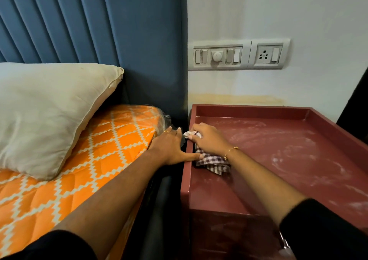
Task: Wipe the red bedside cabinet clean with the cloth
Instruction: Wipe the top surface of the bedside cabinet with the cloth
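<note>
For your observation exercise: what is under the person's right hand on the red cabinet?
A checked cloth, bunched in the right hand on the cabinet top. The surface beneath it is covered.

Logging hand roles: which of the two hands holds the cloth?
The right hand grips the checked cloth on the red cabinet; the left hand lies flat, empty, beside the cabinet's edge.

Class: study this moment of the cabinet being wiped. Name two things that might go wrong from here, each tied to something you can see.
1. White dusty smears cover the cabinet top; the cloth works only the left edge, so the right side may get missed.
2. The cabinet's raised rim could trap dust in the corners.
3. The left hand lies beside the rim, so the right hand may push dust onto it or the bed.
</note>
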The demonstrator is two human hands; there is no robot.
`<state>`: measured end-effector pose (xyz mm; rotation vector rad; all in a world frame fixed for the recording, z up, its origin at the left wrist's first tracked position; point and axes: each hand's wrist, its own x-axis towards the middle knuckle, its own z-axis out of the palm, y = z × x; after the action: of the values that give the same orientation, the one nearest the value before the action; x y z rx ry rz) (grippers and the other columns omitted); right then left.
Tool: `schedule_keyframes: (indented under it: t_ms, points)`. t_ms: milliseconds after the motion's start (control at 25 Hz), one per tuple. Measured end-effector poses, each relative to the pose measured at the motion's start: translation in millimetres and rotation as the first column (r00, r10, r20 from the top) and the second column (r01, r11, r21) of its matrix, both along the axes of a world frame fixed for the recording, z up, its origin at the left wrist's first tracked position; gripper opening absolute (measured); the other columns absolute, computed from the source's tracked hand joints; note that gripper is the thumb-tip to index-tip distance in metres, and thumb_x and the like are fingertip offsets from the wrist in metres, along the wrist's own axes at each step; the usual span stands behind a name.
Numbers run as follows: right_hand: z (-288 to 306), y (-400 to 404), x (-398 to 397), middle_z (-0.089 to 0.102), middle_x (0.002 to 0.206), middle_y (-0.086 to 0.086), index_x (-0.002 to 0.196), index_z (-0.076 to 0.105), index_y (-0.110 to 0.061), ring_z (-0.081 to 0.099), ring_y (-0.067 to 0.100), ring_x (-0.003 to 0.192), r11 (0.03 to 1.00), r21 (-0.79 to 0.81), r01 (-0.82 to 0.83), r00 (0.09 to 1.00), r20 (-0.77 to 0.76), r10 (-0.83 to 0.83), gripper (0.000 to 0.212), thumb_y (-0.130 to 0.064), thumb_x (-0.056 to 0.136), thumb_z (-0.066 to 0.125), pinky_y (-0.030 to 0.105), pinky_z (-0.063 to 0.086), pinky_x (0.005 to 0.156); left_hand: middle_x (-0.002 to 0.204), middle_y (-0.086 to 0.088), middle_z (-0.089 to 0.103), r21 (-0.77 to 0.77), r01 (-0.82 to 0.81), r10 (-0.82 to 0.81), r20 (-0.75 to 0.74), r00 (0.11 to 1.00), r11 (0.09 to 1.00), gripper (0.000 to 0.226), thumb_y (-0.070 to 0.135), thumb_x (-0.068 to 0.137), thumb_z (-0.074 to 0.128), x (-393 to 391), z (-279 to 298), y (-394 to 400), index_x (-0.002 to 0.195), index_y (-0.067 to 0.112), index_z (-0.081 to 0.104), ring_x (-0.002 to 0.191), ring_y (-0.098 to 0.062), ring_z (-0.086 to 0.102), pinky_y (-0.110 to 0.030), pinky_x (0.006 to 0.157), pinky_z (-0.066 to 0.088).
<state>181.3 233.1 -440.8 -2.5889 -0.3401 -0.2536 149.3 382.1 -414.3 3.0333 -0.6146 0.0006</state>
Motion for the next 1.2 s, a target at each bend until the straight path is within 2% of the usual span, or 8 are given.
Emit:
schedule_keyframes:
  t_ms: [200, 360, 640, 760, 920, 1040, 1120, 1200]
  points:
    - [6.5, 7.4, 14.9, 0.059, 0.105, 0.013, 0.091, 0.054, -0.016, 0.056, 0.03, 0.097, 0.993, -0.044, 0.112, 0.993, 0.025, -0.111, 0.02, -0.034, 0.097, 0.045, 0.031, 0.033, 0.068, 0.156, -0.011, 0.019, 0.013, -0.01, 0.01, -0.021, 1.0, 1.0, 0.106, 0.078, 0.072, 0.041, 2.1, -2.5, 1.4, 0.147, 0.006, 0.016, 0.146, -0.025, 0.012, -0.04, 0.117, 0.018]
    - [-0.9, 1.9, -17.1, 0.06, 0.098, 0.01, 0.089, 0.055, -0.013, 0.049, 0.02, 0.082, 0.999, -0.026, -0.022, 0.999, 0.036, 0.023, 0.022, -0.033, 0.095, 0.048, 0.031, 0.034, 0.067, 0.157, -0.011, 0.013, 0.025, 0.023, -0.022, -0.04, 0.999, 0.999, 0.104, 0.074, 0.075, 0.044, 1.6, -1.3, 0.7, 0.148, 0.007, 0.01, 0.146, -0.026, 0.008, -0.039, 0.118, 0.014]
    - [7.3, 9.2, -12.2, 0.06, 0.106, 0.013, 0.1, 0.056, -0.01, 0.055, 0.03, 0.096, 0.996, -0.085, 0.023, 0.999, 0.042, -0.019, 0.024, -0.032, 0.096, 0.044, 0.031, 0.032, 0.069, 0.158, -0.01, 0.009, 0.108, 0.065, -0.06, -0.048, 0.997, 0.992, 0.107, 0.075, 0.074, 0.042, -1.4, 0.9, 9.2, 0.148, 0.008, 0.004, 0.147, -0.023, 0.002, -0.042, 0.119, -0.002]
    - [3.1, -2.5, -37.9, 0.063, 0.099, 0.012, 0.092, 0.056, -0.008, 0.05, 0.021, 0.082, 0.991, -0.021, -0.132, 0.991, 0.016, 0.133, 0.021, -0.028, 0.094, 0.051, 0.029, 0.031, 0.066, 0.159, -0.008, 0.005, 0.157, 0.124, -0.106, -0.121, 0.987, 0.98, 0.129, 0.09, 0.054, 0.037, -3.8, 6.1, 18.6, 0.148, 0.009, 0.002, 0.146, -0.021, -0.007, -0.044, 0.116, -0.015]
    - [11.1, 1.8, -27.7, 0.063, 0.104, 0.012, 0.091, 0.054, -0.013, 0.056, 0.031, 0.095, 0.996, -0.086, -0.032, 0.999, 0.0, 0.032, 0.018, -0.03, 0.094, 0.048, 0.035, 0.038, 0.069, 0.158, -0.006, -0.006, 0.064, 0.177, -0.158, -0.231, 0.96, 0.982, 0.164, 0.102, 0.012, 0.019, -25.0, 14.2, 30.4, 0.148, 0.013, -0.004, 0.144, -0.018, -0.016, -0.041, 0.114, -0.017]
    - [9.0, 7.5, -42.5, 0.063, 0.1, 0.011, 0.09, 0.053, -0.015, 0.057, 0.03, 0.093, 0.995, -0.088, -0.042, 0.998, 0.047, 0.046, 0.018, -0.032, 0.095, 0.047, 0.034, 0.036, 0.066, 0.158, -0.004, -0.012, 0.023, 0.168, -0.156, -0.275, 0.949, 0.985, 0.149, 0.095, 0.034, 0.045, -48.9, 15.0, 34.1, 0.148, 0.015, -0.008, 0.143, -0.017, -0.017, -0.037, 0.115, -0.011]
    - [4.4, 2.6, -60.5, 0.064, 0.095, 0.009, 0.085, 0.052, -0.016, 0.057, 0.028, 0.089, 0.988, -0.065, -0.142, 0.989, 0.03, 0.144, 0.019, -0.032, 0.094, 0.049, 0.038, 0.043, 0.069, 0.158, -0.004, -0.013, 0.018, 0.142, -0.132, -0.268, 0.955, 0.99, 0.128, 0.064, 0.061, 0.07, -55.9, 10.5, 34.0, 0.148, 0.015, -0.01, 0.144, -0.017, -0.017, -0.036, 0.116, -0.009]
    - [4.4, 0.2, -66.0, 0.065, 0.094, 0.008, 0.083, 0.052, -0.017, 0.059, 0.029, 0.09, 0.985, -0.051, -0.166, 0.986, -0.003, 0.166, 0.018, -0.033, 0.092, 0.051, 0.039, 0.046, 0.071, 0.158, -0.004, -0.011, 0.004, 0.135, -0.131, -0.233, 0.964, 0.991, 0.125, 0.054, 0.064, 0.075, -57.4, 4.7, 34.0, 0.148, 0.013, -0.009, 0.145, -0.017, -0.015, -0.036, 0.117, -0.008]
